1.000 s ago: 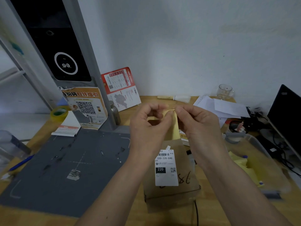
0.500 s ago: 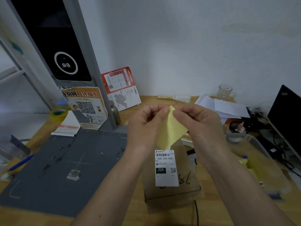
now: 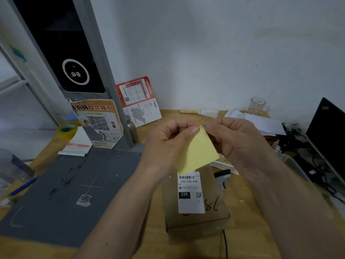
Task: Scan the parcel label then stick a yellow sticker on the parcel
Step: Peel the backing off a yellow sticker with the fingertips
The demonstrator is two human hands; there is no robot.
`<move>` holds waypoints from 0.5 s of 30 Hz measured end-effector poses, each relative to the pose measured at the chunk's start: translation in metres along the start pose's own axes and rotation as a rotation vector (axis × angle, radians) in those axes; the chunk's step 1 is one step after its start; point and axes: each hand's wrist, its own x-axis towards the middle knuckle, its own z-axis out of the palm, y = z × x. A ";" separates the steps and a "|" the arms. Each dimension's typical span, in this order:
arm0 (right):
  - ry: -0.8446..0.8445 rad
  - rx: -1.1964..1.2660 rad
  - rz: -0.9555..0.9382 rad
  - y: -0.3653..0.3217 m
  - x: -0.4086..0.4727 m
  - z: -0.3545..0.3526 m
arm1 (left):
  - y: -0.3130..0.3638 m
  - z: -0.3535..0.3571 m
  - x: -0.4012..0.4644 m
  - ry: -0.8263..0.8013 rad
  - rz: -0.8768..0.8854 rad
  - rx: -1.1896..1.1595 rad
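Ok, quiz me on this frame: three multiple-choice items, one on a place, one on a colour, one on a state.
1. Where does the parcel lie?
A. On the grey mat
B. On the wooden table, below the hands
C. In the plastic bin

2. What colour is the sticker?
A. Yellow
B. Red
C. Blue

3. What state is the sticker in?
A. Stuck on the parcel
B. Lying on the table
C. Pinched at its top corner by the left hand and right hand

Answers: 1 B, the box sits on bare wood right of the mat. 2 A, pale yellow. 3 C, it hangs above the white label.
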 end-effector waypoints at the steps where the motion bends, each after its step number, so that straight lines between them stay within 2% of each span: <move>1: -0.038 0.009 0.010 -0.002 0.000 -0.001 | 0.001 -0.001 0.000 -0.016 -0.005 0.006; 15: -0.224 -0.062 0.143 -0.009 -0.001 -0.010 | 0.005 -0.017 0.003 -0.262 0.007 0.067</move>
